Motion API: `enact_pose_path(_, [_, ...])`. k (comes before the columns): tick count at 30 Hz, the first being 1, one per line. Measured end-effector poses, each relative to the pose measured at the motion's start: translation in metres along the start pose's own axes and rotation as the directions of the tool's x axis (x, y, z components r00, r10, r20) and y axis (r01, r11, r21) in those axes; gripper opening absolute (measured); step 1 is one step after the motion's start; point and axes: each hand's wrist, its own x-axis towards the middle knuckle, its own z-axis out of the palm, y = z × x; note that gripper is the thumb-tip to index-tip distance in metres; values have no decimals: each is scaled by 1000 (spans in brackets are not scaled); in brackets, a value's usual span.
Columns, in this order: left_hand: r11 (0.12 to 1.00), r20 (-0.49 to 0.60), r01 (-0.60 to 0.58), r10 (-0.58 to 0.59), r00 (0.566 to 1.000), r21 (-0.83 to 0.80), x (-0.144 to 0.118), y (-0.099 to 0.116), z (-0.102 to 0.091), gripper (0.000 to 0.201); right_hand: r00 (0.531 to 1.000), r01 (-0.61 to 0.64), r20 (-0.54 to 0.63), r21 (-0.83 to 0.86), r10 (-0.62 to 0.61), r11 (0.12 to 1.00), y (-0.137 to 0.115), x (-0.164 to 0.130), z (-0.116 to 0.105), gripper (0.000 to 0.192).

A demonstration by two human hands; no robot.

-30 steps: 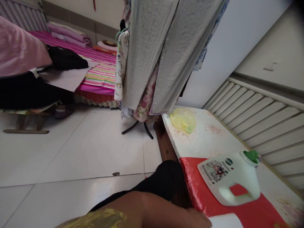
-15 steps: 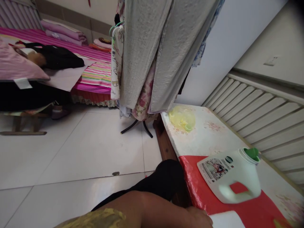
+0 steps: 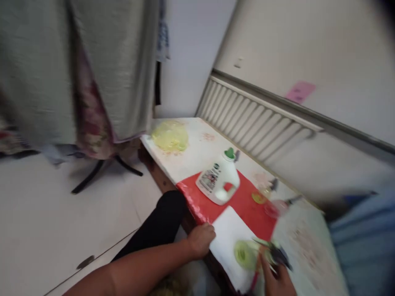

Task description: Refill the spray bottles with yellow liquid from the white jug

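Here, at a low table by a slatted wall panel, the person's left hand is curled over the table's near edge, fingers closed on the rim w/ the knuckles touching a white sheet. The right hand, at the frame's bottom edge, is closed on a dark, blurred tool just beside a green round blob on the sheet; what the tool is can't be told. A red cloth lies under the sheet's far end, draping over the table's near edge. A white jug w/ green cap lies on its side on the cloth. A yellow bag sits at the table's far corner. Beyond it hanging laundry crowds in; the floor beside the table lies open.
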Motion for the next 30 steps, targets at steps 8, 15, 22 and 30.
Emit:
enact_pose_path(8, [990,-74,-74,66,995,-117,10,-9,-5,29,995,-62,-59,245,79,967,-8,0,6,58])
enact_pose_path(15, [976,-136,-119,95,986,-184,16,-16,-1,28,998,3,-67,228,12,974,1,-1,10,49])
enact_pose_path(22, [954,-171,-172,132,976,-245,22,-30,15,25,991,50,-132,221,-21,974,14,0,14,32])
enact_pose_path(30, [920,-263,-236,155,952,-313,28,-38,23,25,993,2,-111,285,31,958,21,2,12,28])
